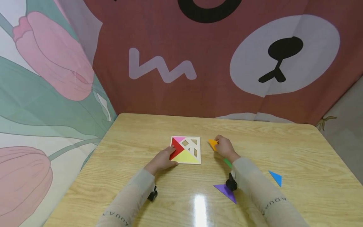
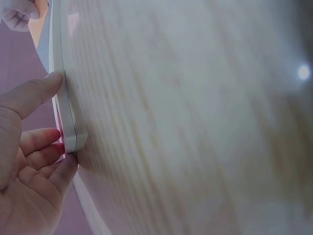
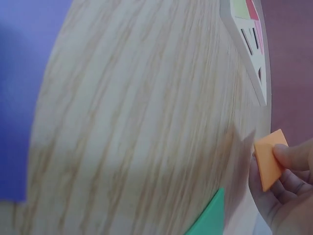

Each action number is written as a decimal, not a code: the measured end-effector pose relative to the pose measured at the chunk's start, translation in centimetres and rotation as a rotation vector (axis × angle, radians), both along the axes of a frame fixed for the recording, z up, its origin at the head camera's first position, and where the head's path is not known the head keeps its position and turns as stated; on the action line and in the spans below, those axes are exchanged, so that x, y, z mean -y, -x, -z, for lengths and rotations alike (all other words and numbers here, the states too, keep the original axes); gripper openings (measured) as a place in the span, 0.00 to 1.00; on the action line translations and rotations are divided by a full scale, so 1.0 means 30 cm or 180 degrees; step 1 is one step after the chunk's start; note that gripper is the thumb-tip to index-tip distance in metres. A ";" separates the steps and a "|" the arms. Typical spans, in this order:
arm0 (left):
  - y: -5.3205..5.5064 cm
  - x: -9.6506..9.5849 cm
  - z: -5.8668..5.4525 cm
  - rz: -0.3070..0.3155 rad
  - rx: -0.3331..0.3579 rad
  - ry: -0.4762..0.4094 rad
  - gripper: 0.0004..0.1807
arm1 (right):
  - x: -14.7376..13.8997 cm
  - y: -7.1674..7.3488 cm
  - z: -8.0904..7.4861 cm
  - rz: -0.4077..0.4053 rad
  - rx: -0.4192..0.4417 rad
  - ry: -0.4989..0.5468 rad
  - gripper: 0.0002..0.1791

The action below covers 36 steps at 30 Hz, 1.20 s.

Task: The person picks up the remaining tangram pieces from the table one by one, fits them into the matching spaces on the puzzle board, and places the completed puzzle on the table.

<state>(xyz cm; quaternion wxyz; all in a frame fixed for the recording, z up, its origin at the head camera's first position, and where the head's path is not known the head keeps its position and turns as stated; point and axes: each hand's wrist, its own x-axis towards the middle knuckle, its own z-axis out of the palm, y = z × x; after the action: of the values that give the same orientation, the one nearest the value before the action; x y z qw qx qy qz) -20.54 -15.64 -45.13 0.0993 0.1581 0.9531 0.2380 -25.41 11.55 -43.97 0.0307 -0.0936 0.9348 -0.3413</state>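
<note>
In the tray (image 1: 198,150) lie red, pink, yellow pieces (image 1: 177,149).

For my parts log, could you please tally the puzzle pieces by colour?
Red piece: 1
Pink piece: 1
Yellow piece: 1
Orange piece: 1
Green piece: 1
Purple piece: 1
Blue piece: 1
Total: 7

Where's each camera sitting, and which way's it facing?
Head: on the head, facing forward and down at the table; left hand, right hand and sleeves show.
Left wrist: worn there, facing table and white tray; both hands show.
Right wrist: worn there, facing table and orange piece; right hand shows.
Both wrist views share the orange piece.
</note>
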 end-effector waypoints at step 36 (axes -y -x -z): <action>0.000 -0.001 -0.002 0.0005 0.0012 -0.0006 0.36 | 0.073 -0.018 0.008 0.0444 0.0332 0.1112 0.07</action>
<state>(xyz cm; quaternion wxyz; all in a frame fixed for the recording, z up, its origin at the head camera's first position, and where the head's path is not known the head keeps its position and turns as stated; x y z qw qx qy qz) -20.52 -15.60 -45.05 0.1012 0.1585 0.9526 0.2391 -24.86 9.36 -44.22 0.0387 -0.0147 0.8627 -0.5040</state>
